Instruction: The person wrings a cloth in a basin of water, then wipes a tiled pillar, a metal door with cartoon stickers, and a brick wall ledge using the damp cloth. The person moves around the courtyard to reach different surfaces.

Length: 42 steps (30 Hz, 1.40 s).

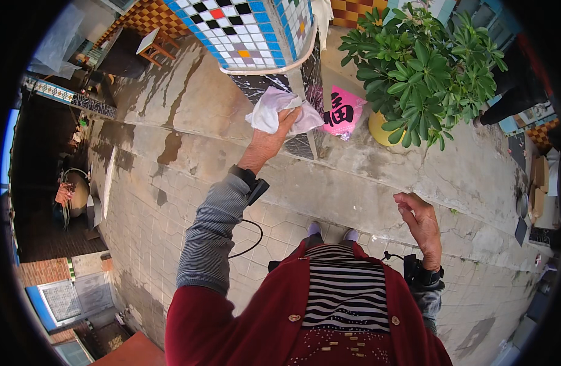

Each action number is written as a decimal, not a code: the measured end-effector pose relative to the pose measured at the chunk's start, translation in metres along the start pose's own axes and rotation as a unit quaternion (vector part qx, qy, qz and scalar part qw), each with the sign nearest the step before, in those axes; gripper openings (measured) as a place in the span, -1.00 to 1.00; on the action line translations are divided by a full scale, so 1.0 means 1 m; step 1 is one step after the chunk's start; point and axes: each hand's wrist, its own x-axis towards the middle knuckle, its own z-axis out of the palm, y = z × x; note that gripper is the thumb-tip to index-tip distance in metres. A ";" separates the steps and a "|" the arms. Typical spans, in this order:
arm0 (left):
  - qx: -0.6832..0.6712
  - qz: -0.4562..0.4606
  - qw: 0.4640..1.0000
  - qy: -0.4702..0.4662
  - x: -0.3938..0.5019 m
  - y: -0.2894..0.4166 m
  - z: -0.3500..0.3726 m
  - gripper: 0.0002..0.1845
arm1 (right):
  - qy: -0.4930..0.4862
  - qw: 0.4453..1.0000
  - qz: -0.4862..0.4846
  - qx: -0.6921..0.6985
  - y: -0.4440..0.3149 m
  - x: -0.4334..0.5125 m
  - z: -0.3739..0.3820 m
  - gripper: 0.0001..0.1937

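Note:
My left hand [276, 135] presses a pale, crumpled cloth [276, 110] against the lower part of a tiled pillar. That lower part [313, 87] is faced with dark marbled tile. Above it the pillar [243, 39] carries small white, blue and black mosaic tiles, with a few orange and red ones. My fingers lie over the cloth, and part of the dark tile is hidden behind it. My right hand [420, 222] hangs in the air above the concrete step, fingers curled loosely apart, holding nothing.
A leafy green plant [422, 78] grows from a yellow pot [382, 130] right of the pillar. Pink paper [344, 112] with a black character lies between them. Beyond the plant, a person's dark-clothed leg [513, 103] shows. A small wooden stool [156, 48] stands far left. Wet streaks mark the concrete [175, 110].

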 end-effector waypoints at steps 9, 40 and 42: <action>-0.467 -0.355 0.753 0.297 -0.027 -0.091 0.061 -0.45 | 0.038 0.997 0.060 -0.005 0.001 -0.030 -0.011 -0.72; -0.760 -0.489 0.412 0.119 0.018 -0.009 0.075 -0.64 | -0.006 0.991 0.127 -0.030 0.005 -0.060 -0.024 -0.73; -0.825 -0.429 0.299 0.217 0.029 0.002 0.028 -0.66 | 0.004 0.996 0.087 -0.016 0.008 -0.060 -0.024 -0.73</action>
